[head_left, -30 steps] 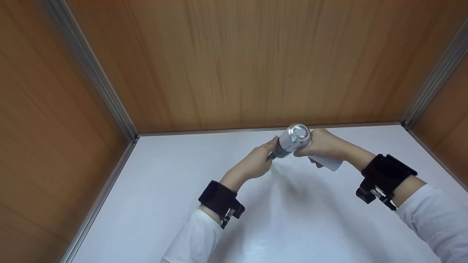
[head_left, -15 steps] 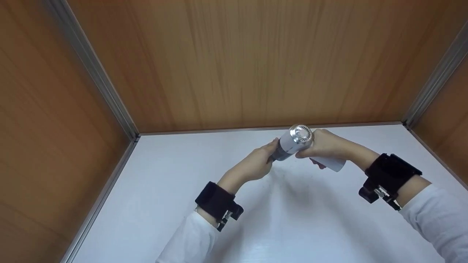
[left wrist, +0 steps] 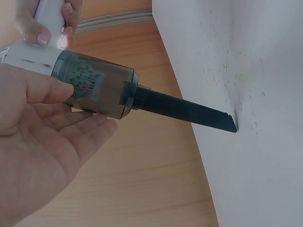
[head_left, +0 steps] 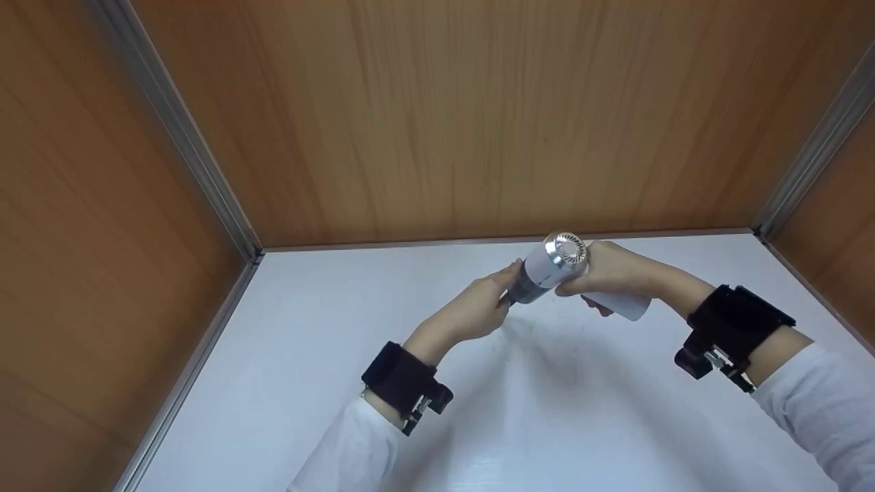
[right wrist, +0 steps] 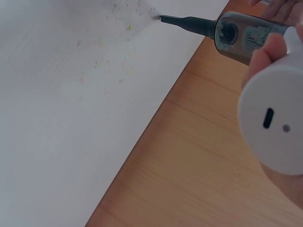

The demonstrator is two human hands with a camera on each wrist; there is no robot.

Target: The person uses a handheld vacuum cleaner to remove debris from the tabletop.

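- The right hand was closed around the white handle of a handheld vacuum cleaner, fingers and thumb wrapped round it; the left-wrist view showed the fingertips pinching that handle near a small lit spot.
- The left hand was open, its fingers straight to relaxed, with the palm cupped beneath the vacuum's smoky translucent dust cup. The thumb lay against the cup's side; the fingers under it appeared just beside or lightly touching it, and firm contact could not be confirmed.
- The vacuum cleaner was held in the air above the far middle of the white desk, between the two hands, tilted downward toward the left.
- Its rear end showed a silver vented cap facing the head camera. The body was white, then the dark translucent cup, then a slim black crevice nozzle.
- The nozzle tip sat at or just off the desk surface; contact could not be told.
- Small scattered crumbs lay on the desk around and near the tip.
- The handle's butt end carried a small slot-shaped port and a dot beside it.
- Wood-grain panels enclosed the desk on the far, left and right sides.
- Both wrists bore black strapped camera mounts, with white sleeves behind them.
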